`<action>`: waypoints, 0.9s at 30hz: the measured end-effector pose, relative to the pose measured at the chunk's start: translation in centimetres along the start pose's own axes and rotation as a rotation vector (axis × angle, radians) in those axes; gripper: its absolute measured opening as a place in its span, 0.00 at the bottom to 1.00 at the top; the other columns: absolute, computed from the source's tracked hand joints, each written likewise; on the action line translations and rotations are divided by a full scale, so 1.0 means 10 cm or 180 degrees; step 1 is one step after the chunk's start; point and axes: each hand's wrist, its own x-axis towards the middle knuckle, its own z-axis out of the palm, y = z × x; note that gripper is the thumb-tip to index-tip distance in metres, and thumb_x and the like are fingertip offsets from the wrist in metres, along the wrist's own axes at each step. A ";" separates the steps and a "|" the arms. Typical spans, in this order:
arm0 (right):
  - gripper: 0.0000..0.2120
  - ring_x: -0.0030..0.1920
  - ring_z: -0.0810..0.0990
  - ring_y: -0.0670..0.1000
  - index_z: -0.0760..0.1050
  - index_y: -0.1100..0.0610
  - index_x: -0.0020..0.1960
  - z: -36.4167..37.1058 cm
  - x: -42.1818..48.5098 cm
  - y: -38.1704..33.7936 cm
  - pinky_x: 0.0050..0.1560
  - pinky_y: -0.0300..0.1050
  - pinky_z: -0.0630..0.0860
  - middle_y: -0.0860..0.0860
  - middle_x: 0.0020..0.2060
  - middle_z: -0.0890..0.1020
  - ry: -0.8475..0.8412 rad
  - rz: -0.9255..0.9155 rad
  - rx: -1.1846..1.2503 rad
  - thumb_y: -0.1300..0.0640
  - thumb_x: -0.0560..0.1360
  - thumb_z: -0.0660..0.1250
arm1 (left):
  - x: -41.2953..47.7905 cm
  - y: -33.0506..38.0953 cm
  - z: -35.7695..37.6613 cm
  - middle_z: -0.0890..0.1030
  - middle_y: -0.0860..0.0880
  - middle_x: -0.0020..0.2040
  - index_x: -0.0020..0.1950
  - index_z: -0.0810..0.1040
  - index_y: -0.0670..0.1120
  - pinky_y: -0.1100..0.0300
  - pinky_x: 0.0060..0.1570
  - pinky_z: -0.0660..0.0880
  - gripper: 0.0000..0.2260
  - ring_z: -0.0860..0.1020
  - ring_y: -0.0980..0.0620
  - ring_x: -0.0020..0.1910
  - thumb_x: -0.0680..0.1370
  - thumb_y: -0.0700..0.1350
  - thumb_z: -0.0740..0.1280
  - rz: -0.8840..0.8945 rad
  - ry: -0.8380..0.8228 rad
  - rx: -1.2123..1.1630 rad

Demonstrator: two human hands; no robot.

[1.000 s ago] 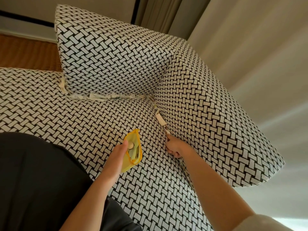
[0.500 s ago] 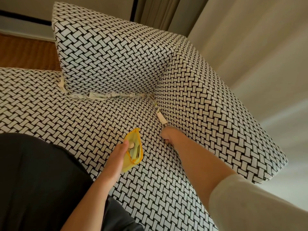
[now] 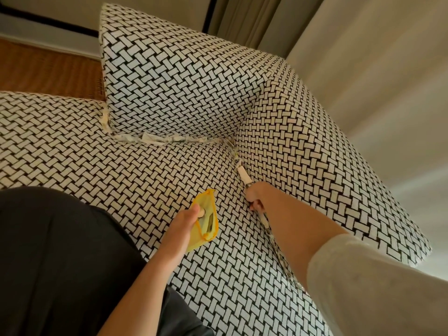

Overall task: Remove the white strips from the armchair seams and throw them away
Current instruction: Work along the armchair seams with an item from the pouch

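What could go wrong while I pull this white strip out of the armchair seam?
The side strip is wedged toward the corner, so a hard tug by the right hand might snap it, leaving a piece stuck. The yellow pouch in the left hand looks small; long strips may spill. The back-seam strip could be forgotten.

We log the armchair in black-and-white basketweave, white strips along its seams, a yellow pouch edged deeper yellow, black clothing, an off-white sleeve, beige curtains, brown woven floor.
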 end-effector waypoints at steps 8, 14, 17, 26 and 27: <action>0.20 0.30 0.73 0.49 0.59 0.61 0.69 0.01 0.15 0.01 0.50 0.41 0.77 0.60 0.39 0.76 0.0238 0.0159 0.0118 0.61 0.79 0.57 | 0.03 -0.06 -0.03 0.75 0.44 0.55 0.59 0.70 0.45 0.49 0.57 0.73 0.40 0.76 0.45 0.53 0.62 0.75 0.56 -0.0089 0.0076 0.0296; 0.21 0.27 0.73 0.50 0.60 0.60 0.70 0.03 0.32 -0.04 0.48 0.49 0.81 0.59 0.45 0.78 0.0337 0.0252 0.0010 0.61 0.78 0.59 | 0.11 -0.19 -0.11 0.74 0.45 0.41 0.55 0.70 0.34 0.45 0.50 0.74 0.47 0.72 0.50 0.36 0.63 0.78 0.57 -0.0050 -0.0132 0.0458; 0.20 0.33 0.77 0.51 0.61 0.60 0.68 0.05 0.35 -0.07 0.46 0.50 0.81 0.58 0.42 0.77 0.0366 0.0165 -0.0201 0.61 0.78 0.59 | 0.07 -0.12 -0.08 0.76 0.47 0.45 0.56 0.70 0.39 0.47 0.50 0.76 0.42 0.75 0.49 0.41 0.64 0.76 0.58 -0.0098 -0.0077 0.0509; 0.21 0.27 0.71 0.48 0.58 0.55 0.68 0.03 0.54 -0.07 0.30 0.47 0.79 0.56 0.41 0.76 0.0096 0.0240 -0.0405 0.61 0.77 0.58 | 0.07 -0.11 -0.06 0.77 0.49 0.51 0.59 0.69 0.48 0.50 0.53 0.76 0.38 0.78 0.50 0.49 0.62 0.76 0.54 -0.0173 0.0094 0.0631; 0.22 0.27 0.71 0.48 0.58 0.55 0.68 0.04 0.56 -0.07 0.29 0.46 0.78 0.56 0.40 0.77 0.0082 0.0265 -0.0433 0.61 0.77 0.59 | 0.07 -0.11 -0.06 0.77 0.49 0.51 0.59 0.69 0.49 0.50 0.54 0.76 0.36 0.78 0.50 0.49 0.64 0.74 0.54 -0.0156 0.0116 0.0630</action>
